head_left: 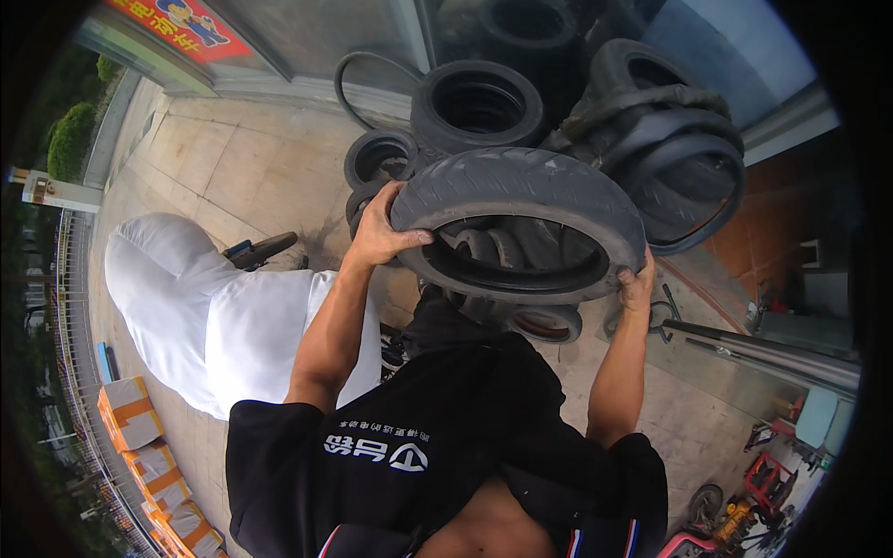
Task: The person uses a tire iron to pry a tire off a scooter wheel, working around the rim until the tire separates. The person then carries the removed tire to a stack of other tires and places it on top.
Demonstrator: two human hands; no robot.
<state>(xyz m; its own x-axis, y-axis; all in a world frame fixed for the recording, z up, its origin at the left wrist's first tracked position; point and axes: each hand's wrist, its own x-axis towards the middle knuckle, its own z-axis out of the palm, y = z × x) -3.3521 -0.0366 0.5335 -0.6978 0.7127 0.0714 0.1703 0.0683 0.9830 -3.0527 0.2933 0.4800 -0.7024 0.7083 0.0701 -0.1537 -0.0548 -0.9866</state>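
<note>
Between both hands I hold up a black rubber tire [521, 172], its opening facing partly toward me. My left hand [386, 228] grips its left side, thumb over the near sidewall edge and fingers on the outer tread. My right hand [636, 281] is closed on the lower right side, thumb at the sidewall. Through the tire's opening, other tires show below. Behind it stands a stack of tires [476, 104], with a smaller tire [381, 156] to its left. Under the held tire lies another tire [546, 323], partly hidden.
A pile of tires and loose rubber rings [665, 139] leans at the glass front on the right. A white-covered vehicle [246, 325] stands at left. Cardboard boxes [131, 414] line the fence. A door with a metal handle [763, 349] and tools [767, 479] are at right.
</note>
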